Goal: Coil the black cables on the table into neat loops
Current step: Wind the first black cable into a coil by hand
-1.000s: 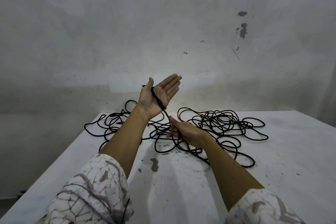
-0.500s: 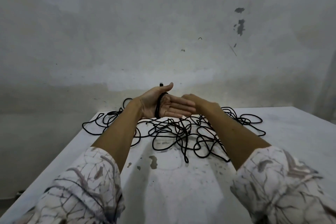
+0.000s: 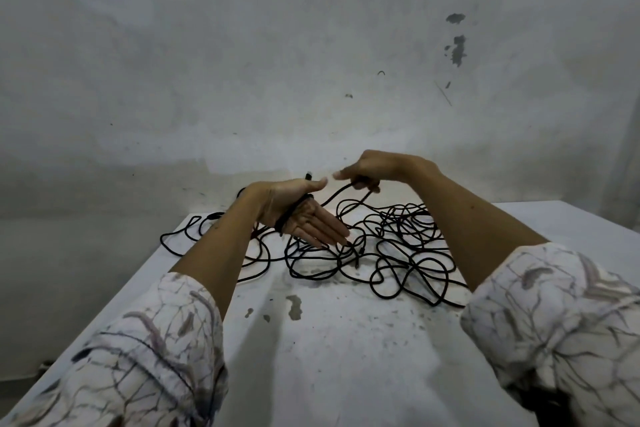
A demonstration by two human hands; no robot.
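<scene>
Two hands work one black cable (image 3: 391, 246), tangled on the white table (image 3: 346, 340). The left hand (image 3: 301, 215) has straight fingers pressed together, cable wrapped round its palm. The right hand (image 3: 363, 173) pinches the cable.

Right hand (image 3: 367, 172) has risen, drawing cable (image 3: 337, 196) from the left palm (image 3: 298, 215).

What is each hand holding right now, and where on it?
The right hand grips the black cable along a lifted stretch just beyond the left palm. The left hand stays flat, fingers straight, with cable wrapped across its palm, the end poking up by the thumb.
</scene>
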